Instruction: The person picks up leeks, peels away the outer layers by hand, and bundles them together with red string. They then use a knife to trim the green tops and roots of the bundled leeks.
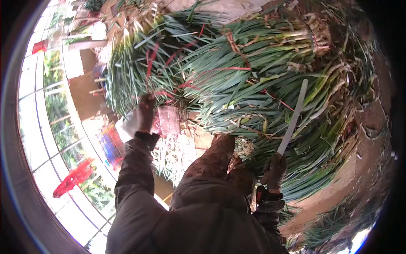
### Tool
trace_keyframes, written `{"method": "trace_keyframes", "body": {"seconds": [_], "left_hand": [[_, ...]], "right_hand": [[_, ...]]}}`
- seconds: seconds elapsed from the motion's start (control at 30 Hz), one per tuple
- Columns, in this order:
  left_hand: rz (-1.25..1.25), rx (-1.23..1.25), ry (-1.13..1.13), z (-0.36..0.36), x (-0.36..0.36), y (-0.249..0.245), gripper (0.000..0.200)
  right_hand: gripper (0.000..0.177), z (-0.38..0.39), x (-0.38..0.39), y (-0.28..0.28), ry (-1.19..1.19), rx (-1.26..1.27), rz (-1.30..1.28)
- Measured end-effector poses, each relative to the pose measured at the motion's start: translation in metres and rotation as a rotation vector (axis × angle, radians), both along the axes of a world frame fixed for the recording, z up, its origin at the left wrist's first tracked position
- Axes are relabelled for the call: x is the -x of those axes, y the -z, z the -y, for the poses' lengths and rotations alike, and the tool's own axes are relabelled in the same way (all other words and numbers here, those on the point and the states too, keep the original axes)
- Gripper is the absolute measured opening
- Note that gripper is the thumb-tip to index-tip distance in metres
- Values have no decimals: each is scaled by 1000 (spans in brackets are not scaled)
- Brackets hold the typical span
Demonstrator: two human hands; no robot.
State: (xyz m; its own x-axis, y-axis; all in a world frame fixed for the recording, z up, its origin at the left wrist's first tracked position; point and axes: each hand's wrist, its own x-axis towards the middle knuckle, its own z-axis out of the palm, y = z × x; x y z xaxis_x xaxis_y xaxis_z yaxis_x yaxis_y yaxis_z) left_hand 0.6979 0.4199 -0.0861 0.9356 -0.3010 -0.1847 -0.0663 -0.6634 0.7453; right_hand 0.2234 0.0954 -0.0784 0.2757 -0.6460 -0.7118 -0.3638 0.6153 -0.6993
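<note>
Inspection from beside the worker.

**Hands:** two, both dark and apparently gloved.
- The right hand [275, 169] is wrapped fully closed round the lower end of one white rod [294, 116].
- The left hand [146, 112] is raised against the leaf tips. Its fingers are blurred, so I cannot tell how far they are open.
- A pale object [128, 123] sits just beside the left wrist. Whether it is held cannot be told.

**White rod:** one, long, narrow, straight and smooth. It is tilted and lies across the front of the green onion heap [237, 80].

**Green onions:** at least three large bundles are distinguishable, but no exact count is possible.
- The leaves are long, flat and strap-like, with pale stalks and ragged roots towards the upper right.
- Thin red ties [150, 59] show in several places.

**Surroundings:**
- One red plastic crate [74, 178], lattice-sided, lies by the glazed wall [46, 106].
- Bare brown earth [374, 127] lies to the right.
</note>
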Motion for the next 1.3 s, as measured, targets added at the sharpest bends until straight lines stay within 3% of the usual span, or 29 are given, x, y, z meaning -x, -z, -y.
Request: {"method": "trace_keyframes", "body": {"seconds": [0.03,0.07,0.1,0.2,0.23,0.27,0.33,0.37,0.4,0.43,0.47,0.5,0.53,0.57,0.6,0.67,0.73,0.8,0.87,0.93,0.97,1.0,1.03,1.07,1.1,1.17,1.2,1.23,1.3], "left_hand": [[-51,37,-18,-44,25,35,24],[-295,-72,-131,-72,62,39,27],[-241,-229,126,-82,101,12,30],[-795,-529,475,-145,185,22,30],[-645,-349,615,-139,202,6,20],[-1014,-445,286,-135,208,-10,22],[-130,-272,962,-231,211,52,20],[302,-638,1162,-253,200,52,19],[-321,-608,588,-255,187,33,24],[-596,-430,-196,-258,173,13,30],[-570,-59,-242,-343,149,45,37],[-394,-482,-236,-338,137,14,39],[-425,-593,-240,-360,114,2,59],[-295,-546,-63,-413,82,8,72],[-205,-756,-81,-414,68,-20,73],[-20,-1139,-213,-406,48,-45,75],[104,-1452,-441,-372,37,-49,76],[134,-1509,-504,-344,32,-43,78],[44,-1315,-306,-287,34,-19,80],[406,-630,181,-280,42,65,76],[131,-405,141,-200,62,86,58],[24,-543,242,-139,83,112,38],[-42,-194,333,-70,107,130,28],[-217,-96,406,26,136,109,26],[-159,-19,571,85,162,125,27],[92,-161,985,208,203,122,36],[-24,36,926,266,224,106,38],[138,37,1050,314,238,114,41],[124,46,1062,385,263,114,27]], "right_hand": [[15,-1,-3,-2,-21,-51,20],[16,-2,-13,-12,-40,-106,38],[17,-3,-21,-17,-54,-164,57],[16,-8,-16,-18,-156,-205,76],[16,-9,-7,-13,-190,-195,64],[15,-11,2,-4,-227,-180,54],[15,-13,5,-3,-278,-165,35],[16,-14,1,-11,-287,-165,19],[17,-15,2,-18,-292,-164,-3],[18,-16,12,-8,-421,-32,-16],[20,-17,32,15,-545,104,-35],[20,-15,36,13,-551,99,-49],[20,-13,28,-1,-558,94,-62],[18,-13,18,-14,-445,-49,-62],[16,-12,5,-30,-322,-181,-61],[13,-9,21,-22,-272,-163,-69],[11,-14,9,-30,-90,-226,-111],[11,-9,13,-28,-79,-145,-61],[11,-8,13,-28,-56,-99,-49],[12,-8,13,-29,-1,-72,-85],[11,-9,17,-27,7,-59,-101],[11,-12,24,-24,16,-47,-119],[11,-14,31,-20,29,-33,-137],[11,-18,39,-18,38,-19,-151],[11,-22,47,-16,48,-3,-166],[12,-33,68,-6,57,44,-192],[13,-39,79,-4,76,32,-221],[15,-45,91,-2,96,21,-250],[16,-56,112,-1,156,-3,-260]]}}
